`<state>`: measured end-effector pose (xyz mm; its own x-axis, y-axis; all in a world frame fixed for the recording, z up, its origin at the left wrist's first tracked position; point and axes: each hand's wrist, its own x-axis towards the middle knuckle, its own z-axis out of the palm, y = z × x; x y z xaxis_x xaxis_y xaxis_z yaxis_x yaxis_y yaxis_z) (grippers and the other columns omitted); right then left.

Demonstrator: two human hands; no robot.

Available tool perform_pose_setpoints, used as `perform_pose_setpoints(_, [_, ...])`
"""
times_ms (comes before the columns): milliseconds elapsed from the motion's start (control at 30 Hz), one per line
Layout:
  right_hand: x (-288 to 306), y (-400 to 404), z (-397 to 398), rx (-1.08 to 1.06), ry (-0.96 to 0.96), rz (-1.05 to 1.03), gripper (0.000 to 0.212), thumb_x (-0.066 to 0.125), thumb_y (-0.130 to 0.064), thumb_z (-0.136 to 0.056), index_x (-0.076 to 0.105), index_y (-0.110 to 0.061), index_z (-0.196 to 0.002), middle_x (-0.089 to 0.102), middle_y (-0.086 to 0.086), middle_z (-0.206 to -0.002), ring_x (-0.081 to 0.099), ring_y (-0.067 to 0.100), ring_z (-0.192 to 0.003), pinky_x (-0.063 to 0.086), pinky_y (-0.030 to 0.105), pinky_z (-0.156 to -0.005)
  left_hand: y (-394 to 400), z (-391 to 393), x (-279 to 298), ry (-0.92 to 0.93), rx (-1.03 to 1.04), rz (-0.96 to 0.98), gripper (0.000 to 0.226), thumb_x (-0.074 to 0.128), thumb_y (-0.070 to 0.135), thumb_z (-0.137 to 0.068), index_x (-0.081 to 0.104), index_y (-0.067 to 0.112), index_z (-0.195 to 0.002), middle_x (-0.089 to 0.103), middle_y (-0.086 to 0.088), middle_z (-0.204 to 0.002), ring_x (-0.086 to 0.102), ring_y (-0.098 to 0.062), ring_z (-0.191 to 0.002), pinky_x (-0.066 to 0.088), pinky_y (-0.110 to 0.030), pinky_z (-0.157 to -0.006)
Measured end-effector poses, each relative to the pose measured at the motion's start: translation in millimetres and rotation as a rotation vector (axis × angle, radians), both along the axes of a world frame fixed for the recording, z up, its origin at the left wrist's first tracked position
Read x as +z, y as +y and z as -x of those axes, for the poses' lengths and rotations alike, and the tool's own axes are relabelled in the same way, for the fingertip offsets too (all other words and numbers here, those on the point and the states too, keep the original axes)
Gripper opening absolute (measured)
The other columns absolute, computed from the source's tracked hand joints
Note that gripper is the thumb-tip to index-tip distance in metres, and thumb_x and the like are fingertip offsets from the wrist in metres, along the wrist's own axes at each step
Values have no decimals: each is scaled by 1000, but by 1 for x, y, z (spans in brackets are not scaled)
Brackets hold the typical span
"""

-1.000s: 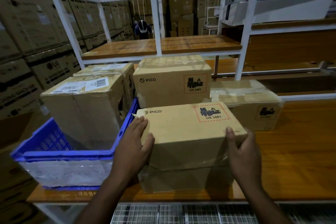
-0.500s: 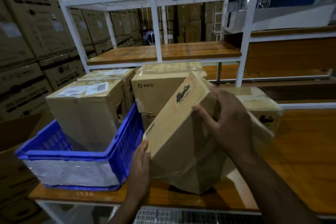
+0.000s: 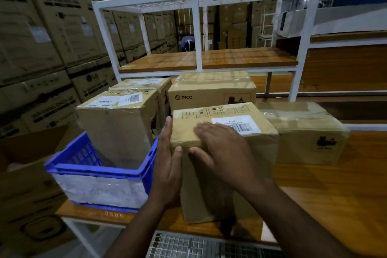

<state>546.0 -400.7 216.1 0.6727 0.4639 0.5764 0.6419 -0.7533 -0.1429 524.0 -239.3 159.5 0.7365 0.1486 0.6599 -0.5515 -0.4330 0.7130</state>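
A brown cardboard box (image 3: 259, 153) stands on end on the wooden shelf (image 3: 335, 195), with a white barcode label (image 3: 236, 124) on its top face. My left hand (image 3: 167, 165) lies flat against the box's left side, fingers straight. My right hand (image 3: 222, 151) rests on the box's top near edge, fingers straight and spread, thumb over the front face.
A blue plastic crate (image 3: 100, 172) at the left holds a labelled cardboard box (image 3: 119, 123). A PICO box (image 3: 211, 92) stands behind, a taped box (image 3: 303, 134) at the right. Stacked LG cartons (image 3: 41, 37) wall the left. White rack posts (image 3: 303, 48) rise behind.
The box lay flat under both hands, was tipped up on its left edge, and now stands on end with its labelled face up. My right hand moved from its side to its top.
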Motion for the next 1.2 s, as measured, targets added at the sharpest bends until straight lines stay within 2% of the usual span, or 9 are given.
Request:
perform_pose_setpoints(133, [-7, -21, -4, -109, -8, -95, 55, 48, -60, -93, 63, -22, -130, 63, -3, -134, 55, 14, -127, 34, 36, -110, 10, -4, 11, -18, 8, -126, 48, 42, 14, -99, 47, 15, -147, 38, 3, -159, 26, -13, -151, 28, -48, -121])
perform_pose_setpoints(233, [-10, -43, -12, -197, -22, -169, 62, 35, -65, -94, 65, -22, -127, 66, -2, -130, 57, 15, -124, 29, 35, -108, 16, -12, 24, -136, 41, -388, 45, 44, 18, -94, 60, 13, -136, 49, 2, -152, 24, -18, -152, 20, -61, -121])
perform_pose_setpoints(433, [-26, -49, -21, -258, -92, -215, 56, 36, -61, -97, 66, -22, -125, 65, -4, -130, 53, 9, -128, 26, 31, -108, 4, -19, 22, -209, 129, -448, 32, 56, 32, -97, 73, 14, -117, 70, 2, -120, 59, -9, -120, 40, -47, -112])
perform_pose_setpoints(700, [-31, -48, -23, -230, -142, -190, 47, 39, -54, -99, 63, -25, -128, 61, -6, -135, 48, 9, -132, 25, 38, -111, 3, -23, 21, -263, 166, -436, 29, 57, 32, -97, 75, 14, -112, 73, 2, -114, 62, -8, -114, 46, -47, -106])
perform_pose_setpoints(833, [-28, -45, -27, -221, -166, -276, 42, 44, -52, -97, 70, -25, -115, 69, -8, -121, 55, 6, -124, 28, 37, -108, 3, -25, 20, -277, 160, -414, 28, 58, 31, -97, 75, 14, -110, 73, 4, -111, 62, -6, -112, 45, -45, -107])
perform_pose_setpoints(933, [-26, -46, -26, -193, -151, -284, 43, 42, -51, -98, 68, -25, -119, 68, -7, -125, 52, 7, -127, 24, 35, -110, 3, -25, 18, -255, 136, -395, 29, 58, 32, -97, 73, 14, -114, 71, 1, -118, 58, -9, -122, 40, -45, -113])
perform_pose_setpoints(1033, [-38, -57, -22, -205, -137, -248, 50, 39, -53, -99, 56, -24, -136, 48, 0, -148, 31, 13, -144, 12, 32, -117, 9, -19, 2, -176, 110, -334, 47, 58, 35, -96, 57, 12, -137, 52, -2, -147, 41, -14, -143, 33, -35, -119])
perform_pose_setpoints(1133, [-55, -67, -15, -264, -146, -483, 63, 47, -53, -95, 36, -22, -149, 29, 1, -158, 16, 14, -150, 12, 29, -120, 14, -10, -27, -78, 86, -153, 78, 60, 41, -94, 23, 19, -159, 25, 6, -165, 27, -14, -151, 32, -28, -118])
perform_pose_setpoints(1200, [-72, -73, -10, -331, -61, -717, 68, 48, -57, -94, 29, -24, -151, 27, -1, -158, 21, 13, -148, 22, 32, -117, 16, -5, -47, 59, 50, -37, 86, 62, 48, -93, 13, 27, -161, 22, 11, -166, 28, -11, -150, 38, -35, -116])
